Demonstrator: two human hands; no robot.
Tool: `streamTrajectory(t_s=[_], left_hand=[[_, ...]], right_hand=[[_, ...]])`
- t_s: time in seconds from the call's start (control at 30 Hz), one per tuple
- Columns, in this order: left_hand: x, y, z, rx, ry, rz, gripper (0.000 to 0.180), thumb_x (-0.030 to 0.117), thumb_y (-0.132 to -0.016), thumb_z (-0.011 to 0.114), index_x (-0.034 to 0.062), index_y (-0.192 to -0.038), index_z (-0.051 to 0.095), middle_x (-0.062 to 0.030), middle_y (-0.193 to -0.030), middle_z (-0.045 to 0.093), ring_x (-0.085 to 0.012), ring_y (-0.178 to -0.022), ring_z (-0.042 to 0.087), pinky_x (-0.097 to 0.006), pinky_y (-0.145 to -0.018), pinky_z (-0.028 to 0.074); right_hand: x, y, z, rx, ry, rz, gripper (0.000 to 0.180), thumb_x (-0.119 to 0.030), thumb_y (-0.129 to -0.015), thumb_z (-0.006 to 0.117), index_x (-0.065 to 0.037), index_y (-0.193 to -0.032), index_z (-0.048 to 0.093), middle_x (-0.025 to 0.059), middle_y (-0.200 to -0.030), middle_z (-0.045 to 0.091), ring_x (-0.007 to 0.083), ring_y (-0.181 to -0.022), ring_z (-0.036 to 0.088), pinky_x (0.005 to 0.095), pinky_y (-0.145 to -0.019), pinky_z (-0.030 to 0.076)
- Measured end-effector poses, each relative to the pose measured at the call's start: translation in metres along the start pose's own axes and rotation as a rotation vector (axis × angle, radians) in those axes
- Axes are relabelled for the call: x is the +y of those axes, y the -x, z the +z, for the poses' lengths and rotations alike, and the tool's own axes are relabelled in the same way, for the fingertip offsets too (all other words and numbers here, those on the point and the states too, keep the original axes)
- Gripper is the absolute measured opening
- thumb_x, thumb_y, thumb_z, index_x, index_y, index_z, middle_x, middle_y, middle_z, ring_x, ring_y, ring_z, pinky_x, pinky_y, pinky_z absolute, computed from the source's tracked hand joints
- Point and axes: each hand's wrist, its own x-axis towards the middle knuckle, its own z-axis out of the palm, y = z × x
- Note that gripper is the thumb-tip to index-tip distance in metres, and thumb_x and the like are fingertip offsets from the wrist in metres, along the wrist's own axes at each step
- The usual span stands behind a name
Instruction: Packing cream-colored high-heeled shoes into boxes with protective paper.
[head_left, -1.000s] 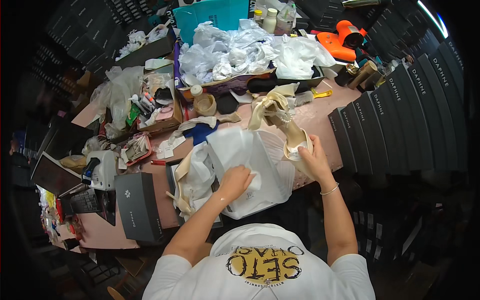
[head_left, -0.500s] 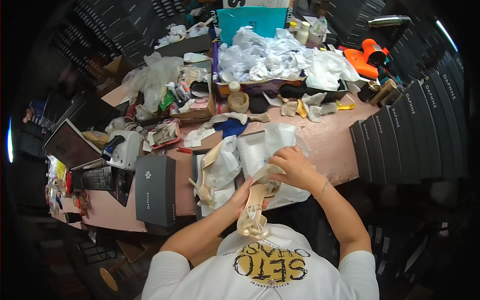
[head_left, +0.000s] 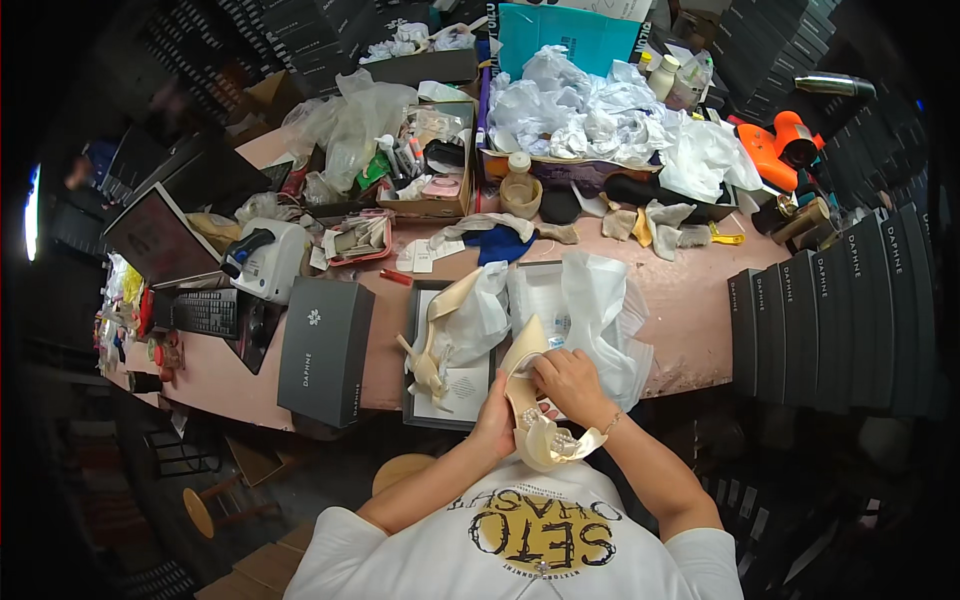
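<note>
My left hand [head_left: 494,420] is wrapped round the side of a cream pointed-toe shoe [head_left: 525,348], whose pearl-trimmed strap and bow end faces me. At the shoe's opening my right hand [head_left: 577,388] is closed with bent fingers; whether it grips the shoe's edge or something inside is hidden. The matching cream heeled shoe [head_left: 428,368] lies on its side in the left part of an open dark shoebox [head_left: 412,318], against white tissue paper [head_left: 484,318]. Another tissue sheet [head_left: 597,315] is spread over the white-lined right part, just beyond my right hand.
A closed dark shoebox [head_left: 322,350] stands to the left, near a keyboard [head_left: 208,312] and a white device [head_left: 272,262]. Crumpled paper fills a bin [head_left: 590,110] at the back. A brush [head_left: 727,238] and cloths lie before it. Stacked shoeboxes [head_left: 840,330] line the right.
The held shoe's pointed toe has come into view, aimed away from me. My right hand has moved nearer to me, off the tissue sheet, which now hangs more spread out. The whole view has shifted slightly.
</note>
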Motion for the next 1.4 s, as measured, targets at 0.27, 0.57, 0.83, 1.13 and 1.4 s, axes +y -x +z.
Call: streamTrajectory(t_s=[0.27,0.57,0.83,1.13,1.4], left_hand=[[-0.004,-0.004,0.026,0.105,0.081,-0.003,0.063,0.061,-0.093,0.025,0.0063,-0.118,0.044,-0.0114,-0.091,0.055,-0.0215,-0.074,0.058,-0.041,-0.076,0.054],[0.016,-0.020,-0.011,0.111,0.067,0.135,0.067,0.061,-0.092,0.025,0.0033,-0.109,0.054,-0.0098,-0.080,0.058,-0.0215,-0.067,0.059,-0.036,-0.062,0.052],[0.019,-0.008,-0.014,0.145,0.009,0.144,0.070,0.062,-0.092,0.023,0.0023,-0.112,0.053,-0.0110,-0.090,0.057,-0.0217,-0.075,0.060,-0.038,-0.071,0.054],[0.019,-0.002,-0.033,0.180,0.115,0.138,0.071,0.065,-0.091,0.022,0.0041,-0.106,0.056,-0.0079,-0.075,0.057,-0.0210,-0.066,0.058,-0.036,-0.060,0.051],[0.005,0.004,-0.005,0.141,0.115,0.138,0.064,0.060,-0.093,0.022,0.0065,-0.107,0.053,-0.0086,-0.078,0.057,-0.0215,-0.063,0.057,-0.036,-0.058,0.051]], right_hand=[[0.009,-0.006,0.010,0.165,-0.087,0.028,0.014,-0.015,-0.068,0.067,-0.012,-0.070,0.054,0.0008,-0.066,0.051,0.0178,-0.064,0.055,0.0320,-0.058,0.039],[0.024,0.006,-0.022,0.183,-0.426,0.227,0.012,-0.010,-0.067,0.067,-0.007,-0.072,0.057,0.0082,-0.068,0.055,0.0269,-0.063,0.056,0.0359,-0.058,0.043],[0.044,-0.014,0.021,0.087,-0.400,0.312,0.015,-0.019,-0.071,0.068,-0.009,-0.072,0.056,0.0065,-0.069,0.054,0.0253,-0.065,0.056,0.0359,-0.062,0.042],[0.006,-0.011,0.006,0.147,-0.324,0.023,0.016,-0.012,-0.069,0.067,-0.009,-0.079,0.053,0.0045,-0.077,0.054,0.0228,-0.071,0.055,0.0331,-0.058,0.042],[-0.003,-0.022,0.022,0.087,-0.296,-0.055,0.021,-0.012,-0.062,0.068,-0.008,-0.075,0.052,0.0061,-0.075,0.052,0.0260,-0.072,0.054,0.0365,-0.061,0.043]])
